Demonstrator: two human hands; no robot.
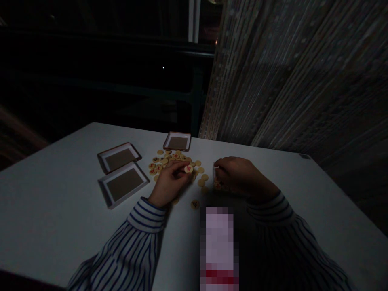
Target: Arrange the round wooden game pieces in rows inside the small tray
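Note:
My left hand pinches a round Chinese chess piece, its red character facing up toward me. Around and behind that hand lie many loose wooden pieces, some with red or black characters, others showing plain faces. My right hand is curled above a small box that has several pieces in it. The hand covers most of this box, and whatever its fingertips hold is hidden. One piece with a dark character lies nearer to me, apart from the pile.
On the left of the white table sit a brown-edged tray and a white-edged one. Another shallow tray stands behind the pile. A string curtain hangs beyond the table's right side. The scene is dim.

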